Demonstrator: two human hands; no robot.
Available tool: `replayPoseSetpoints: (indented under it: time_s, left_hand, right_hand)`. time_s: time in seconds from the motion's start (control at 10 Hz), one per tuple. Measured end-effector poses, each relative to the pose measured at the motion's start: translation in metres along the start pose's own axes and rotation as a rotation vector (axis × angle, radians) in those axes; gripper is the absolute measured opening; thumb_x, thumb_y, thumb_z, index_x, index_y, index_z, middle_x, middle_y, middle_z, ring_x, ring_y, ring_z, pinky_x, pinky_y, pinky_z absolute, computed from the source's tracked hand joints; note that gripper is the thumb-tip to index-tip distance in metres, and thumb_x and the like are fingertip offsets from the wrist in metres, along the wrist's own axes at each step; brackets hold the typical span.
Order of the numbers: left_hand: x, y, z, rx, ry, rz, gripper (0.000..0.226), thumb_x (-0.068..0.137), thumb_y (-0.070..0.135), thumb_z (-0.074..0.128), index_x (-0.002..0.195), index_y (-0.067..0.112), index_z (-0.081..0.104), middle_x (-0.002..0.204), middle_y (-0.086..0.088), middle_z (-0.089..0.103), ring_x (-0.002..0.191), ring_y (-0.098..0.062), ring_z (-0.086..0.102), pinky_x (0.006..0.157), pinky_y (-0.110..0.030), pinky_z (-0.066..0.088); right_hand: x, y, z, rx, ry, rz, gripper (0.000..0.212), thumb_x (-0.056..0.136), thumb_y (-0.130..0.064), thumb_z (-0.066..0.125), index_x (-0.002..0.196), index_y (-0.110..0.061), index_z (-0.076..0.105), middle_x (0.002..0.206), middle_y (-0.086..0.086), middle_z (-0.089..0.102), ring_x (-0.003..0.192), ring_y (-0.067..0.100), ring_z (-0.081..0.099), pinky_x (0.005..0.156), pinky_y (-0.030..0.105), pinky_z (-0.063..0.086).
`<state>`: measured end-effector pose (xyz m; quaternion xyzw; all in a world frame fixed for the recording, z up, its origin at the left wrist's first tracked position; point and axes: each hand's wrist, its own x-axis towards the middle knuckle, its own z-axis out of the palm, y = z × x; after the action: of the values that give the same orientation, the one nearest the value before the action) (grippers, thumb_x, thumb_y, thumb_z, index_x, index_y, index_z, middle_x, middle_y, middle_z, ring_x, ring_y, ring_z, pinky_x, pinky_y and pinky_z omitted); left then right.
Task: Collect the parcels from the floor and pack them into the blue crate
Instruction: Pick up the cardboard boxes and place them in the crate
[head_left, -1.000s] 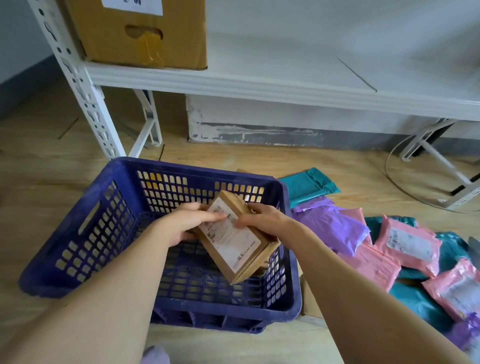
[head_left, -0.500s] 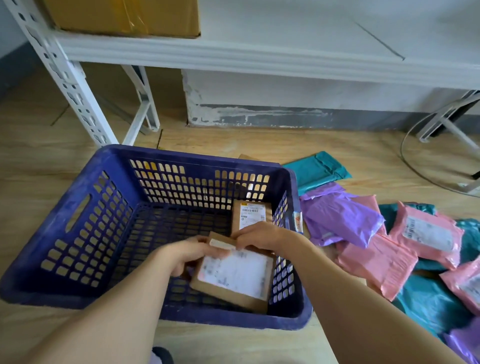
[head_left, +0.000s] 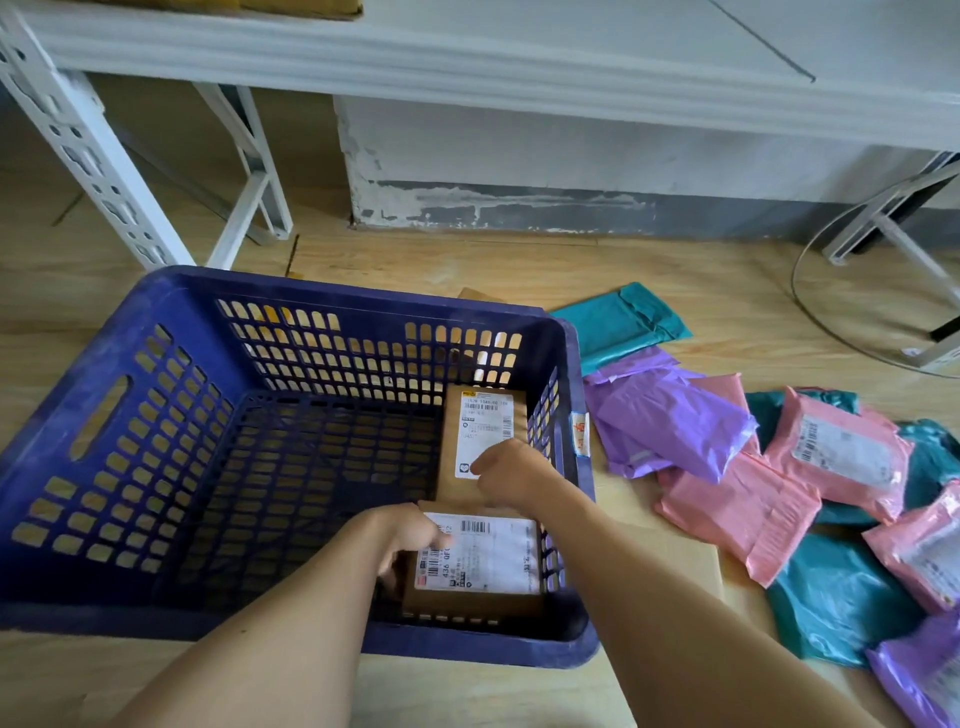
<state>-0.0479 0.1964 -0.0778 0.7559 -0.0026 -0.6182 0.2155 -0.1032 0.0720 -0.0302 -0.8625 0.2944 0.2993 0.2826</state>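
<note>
Parcels in the blue crate (head_left: 171, 312) number two cardboard boxes, end to end along its right wall. My left hand (head_left: 402, 540) grips the near box (head_left: 478, 564); my right hand (head_left: 511, 475), loosely curled, rests on the far box (head_left: 480, 431). Right of it: three teal, two purple, four pink mailers (head_left: 732, 512).

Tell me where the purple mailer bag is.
On the floor just right of the blue crate, the purple mailer bag overlaps pink mailers.

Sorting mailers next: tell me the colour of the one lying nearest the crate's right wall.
Purple, clearest in the head view.
</note>
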Motion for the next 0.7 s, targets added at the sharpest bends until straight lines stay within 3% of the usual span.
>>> replayPoseSetpoints:
  time_s: [0.1,0.2,0.3,0.4,0.5,0.6,0.7]
  left_hand:
    - [0.010,-0.002,0.006,0.101,0.074,-0.007,0.056,0.092,0.015,0.056,0.143,0.013,0.033,0.145,-0.015,0.038,0.129,-0.037,0.041,0.088,-0.044,0.050]
    - [0.015,-0.002,0.012,0.200,0.165,-0.014,0.069,0.092,0.013,0.055,0.148,0.013,0.015,0.144,-0.020,0.034,0.121,-0.035,0.048,0.090,-0.043,0.053]
    - [0.017,-0.001,0.013,0.257,0.190,-0.024,0.074,0.093,0.011,0.055,0.150,0.014,0.009,0.144,-0.020,0.032,0.119,-0.033,0.049,0.089,-0.041,0.054]
    - [0.015,0.001,0.014,0.286,0.188,-0.030,0.073,0.092,0.011,0.055,0.150,0.013,0.010,0.146,-0.018,0.032,0.124,-0.032,0.046,0.092,-0.039,0.052]
    - [0.010,0.008,0.016,0.334,0.240,-0.027,0.076,0.094,0.013,0.053,0.149,0.005,0.001,0.149,-0.017,0.029,0.132,-0.030,0.038,0.103,-0.033,0.041]
    - [0.011,0.016,0.015,0.306,0.346,0.050,0.075,0.093,0.013,0.052,0.148,0.001,0.004,0.144,-0.017,0.036,0.129,-0.027,0.042,0.089,-0.028,0.039]
    - [0.001,0.025,0.005,0.291,0.413,0.183,0.068,0.090,0.012,0.051,0.148,0.007,0.016,0.146,-0.014,0.034,0.129,-0.028,0.041,0.098,-0.030,0.040]
  right_hand:
    - [-0.003,0.002,-0.006,0.204,0.084,0.060,0.038,0.091,-0.005,0.045,0.127,-0.007,0.057,0.131,0.013,0.055,0.123,0.028,0.051,0.098,0.030,0.042]
    - [0.000,0.007,-0.004,0.132,0.056,0.036,0.038,0.093,-0.005,0.040,0.129,-0.005,0.054,0.136,0.014,0.049,0.122,0.029,0.050,0.099,0.033,0.044]
    - [0.001,0.009,-0.002,0.133,0.064,0.005,0.040,0.094,-0.007,0.040,0.132,-0.008,0.052,0.138,0.010,0.047,0.122,0.027,0.050,0.096,0.031,0.044]
    - [0.000,0.006,-0.002,0.131,0.071,-0.010,0.040,0.094,-0.009,0.042,0.133,-0.008,0.050,0.140,0.011,0.046,0.124,0.027,0.048,0.099,0.031,0.044]
    - [-0.003,0.003,-0.005,0.079,0.085,-0.048,0.040,0.095,-0.009,0.040,0.134,-0.007,0.048,0.141,0.012,0.044,0.125,0.028,0.047,0.100,0.031,0.044]
    - [-0.008,-0.001,-0.010,0.036,0.110,-0.083,0.040,0.096,-0.009,0.038,0.135,-0.007,0.048,0.142,0.011,0.042,0.128,0.028,0.044,0.103,0.032,0.041]
    - [-0.012,-0.005,-0.016,0.132,0.205,-0.095,0.042,0.091,-0.004,0.040,0.130,-0.013,0.055,0.136,0.007,0.050,0.122,0.026,0.050,0.097,0.032,0.047]
